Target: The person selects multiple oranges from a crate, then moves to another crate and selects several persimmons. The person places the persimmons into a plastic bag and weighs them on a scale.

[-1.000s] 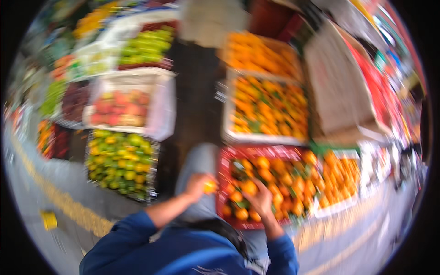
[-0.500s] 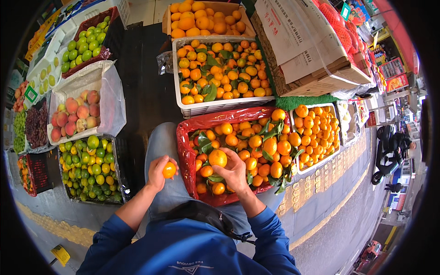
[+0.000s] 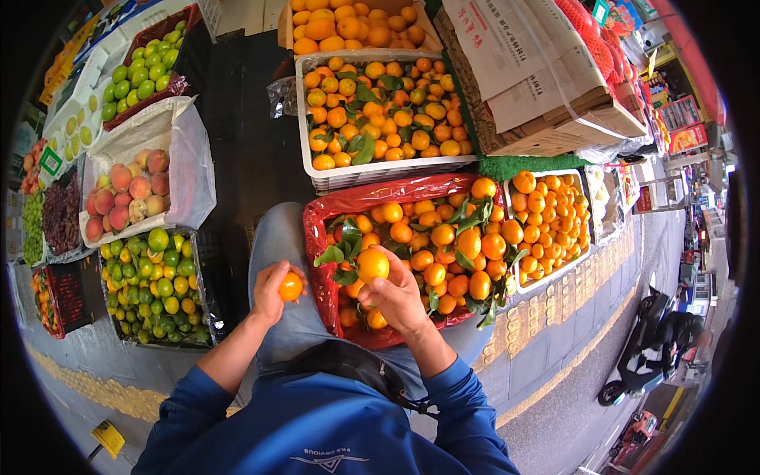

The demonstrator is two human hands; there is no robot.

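Observation:
Between the fingers and thumb of my right hand is a mandarin, held above the near left part of a crate lined with red plastic. Green leaves stick out beside that fruit; whether they grow from it I cannot tell. My left hand is curled around a smaller orange mandarin over my left thigh, just left of the crate. Several mandarins with leaves fill the red-lined crate in front of my lap.
Beyond stands a white crate of leafy mandarins, with a box of oranges behind it. Small orange fruit and a cardboard box are on the right. Peaches and green-yellow citrus sit left. A scooter is on the road.
My right hand has shifted slightly left and up with its mandarin, and leaves now show beside the fruit. My left hand has barely moved. The scooter on the right appears nearer and larger.

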